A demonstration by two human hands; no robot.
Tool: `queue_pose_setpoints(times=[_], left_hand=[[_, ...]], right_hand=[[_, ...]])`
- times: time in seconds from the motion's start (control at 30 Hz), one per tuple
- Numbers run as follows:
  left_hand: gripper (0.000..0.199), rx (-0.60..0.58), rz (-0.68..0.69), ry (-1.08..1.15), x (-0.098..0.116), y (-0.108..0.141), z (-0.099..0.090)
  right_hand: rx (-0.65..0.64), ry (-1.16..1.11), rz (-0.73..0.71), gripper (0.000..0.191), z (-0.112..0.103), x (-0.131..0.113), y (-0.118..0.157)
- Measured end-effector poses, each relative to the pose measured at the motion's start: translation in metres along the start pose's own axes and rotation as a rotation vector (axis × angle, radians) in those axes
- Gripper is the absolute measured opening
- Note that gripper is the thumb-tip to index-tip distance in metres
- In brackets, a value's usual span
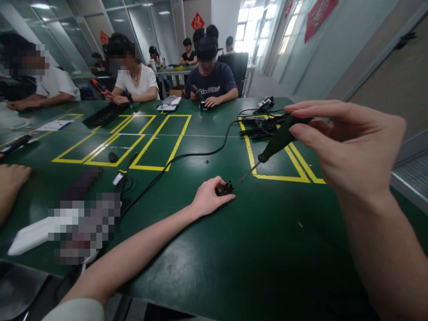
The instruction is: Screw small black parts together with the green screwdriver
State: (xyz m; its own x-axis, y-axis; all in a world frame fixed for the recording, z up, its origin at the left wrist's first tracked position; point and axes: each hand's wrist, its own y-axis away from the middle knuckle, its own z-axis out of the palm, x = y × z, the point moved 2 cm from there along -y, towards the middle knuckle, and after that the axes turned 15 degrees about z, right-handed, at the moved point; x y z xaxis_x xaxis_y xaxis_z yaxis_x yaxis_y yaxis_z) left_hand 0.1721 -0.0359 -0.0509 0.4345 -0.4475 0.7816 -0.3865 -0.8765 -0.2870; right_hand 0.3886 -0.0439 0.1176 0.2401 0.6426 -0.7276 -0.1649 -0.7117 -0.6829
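The right hand (354, 138) pinches the end of a dark-handled screwdriver (277, 140) between thumb and fingertips. Its thin shaft slants down to a small black part (228, 187), held between the left hand's (207, 196) thumb and curled fingers at the green tabletop (267, 254); whether the tip touches is unclear. Beyond, a black cable (187, 155) crosses.

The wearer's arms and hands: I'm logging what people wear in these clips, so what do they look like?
Both the left hand and the right hand are bare, with no gloves, watch or bracelet showing. A pale, off-white sleeve ends on the left arm at the bottom edge. The right forearm shows no sleeve within the picture, and no markings or cables are attached.
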Motion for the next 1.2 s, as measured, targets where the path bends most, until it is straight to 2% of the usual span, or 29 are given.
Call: queue_pose_setpoints(times=[0.2, 0.37, 0.7, 0.9, 1.1, 1.2], left_hand=[[0.031, -0.011, 0.0, -0.014, 0.0, 0.0, 0.0], [0.03, -0.003, 0.015, -0.039, -0.003, -0.001, 0.0], [0.029, -0.005, 0.023, -0.032, -0.003, -0.001, -0.001], [0.03, -0.003, 0.022, -0.029, -0.004, -0.001, -0.002], [0.029, 0.003, 0.025, -0.037, -0.004, -0.001, -0.002], [0.029, 0.006, 0.026, -0.037, -0.004, -0.002, -0.001]], right_hand=[[0.0, -0.021, 0.014, 0.04, 0.0, 0.0, 0.001], [-0.033, 0.031, 0.028, 0.026, 0.0, -0.003, 0.002], [-0.158, 0.033, 0.025, 0.015, -0.005, 0.0, 0.001], [-0.145, -0.001, 0.071, 0.009, -0.002, -0.002, 0.004], [-0.16, -0.175, 0.053, 0.016, 0.003, 0.0, 0.003], [-0.223, -0.245, 0.072, 0.01, 0.006, 0.001, 0.004]])
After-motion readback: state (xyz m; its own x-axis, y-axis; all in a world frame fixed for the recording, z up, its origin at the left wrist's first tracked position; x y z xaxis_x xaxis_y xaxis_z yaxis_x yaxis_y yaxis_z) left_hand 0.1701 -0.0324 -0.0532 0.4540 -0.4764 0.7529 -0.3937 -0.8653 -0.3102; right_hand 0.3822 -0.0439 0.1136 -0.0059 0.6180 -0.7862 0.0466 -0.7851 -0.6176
